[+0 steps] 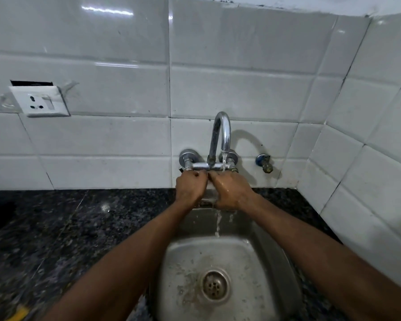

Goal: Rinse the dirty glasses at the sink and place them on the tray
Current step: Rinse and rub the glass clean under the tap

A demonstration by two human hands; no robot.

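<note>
You're mid-rinse: your left hand [190, 189] and right hand [232, 193] close around what looks like a glass [208, 196] under the tap [220, 140] at the sink's [262, 258] twelve o'clock, tray unseen.

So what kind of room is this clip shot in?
Most likely a small home kitchen: a steel sink set into a dark speckled stone counter, a wall-mounted tap running water over both hands, and white glazed tiles with a power socket.

A white wall socket [40, 101] sits on the tiled wall [241, 66] above the dark speckled surface [56, 228], with a small blue-capped valve [264, 162] further right.
</note>
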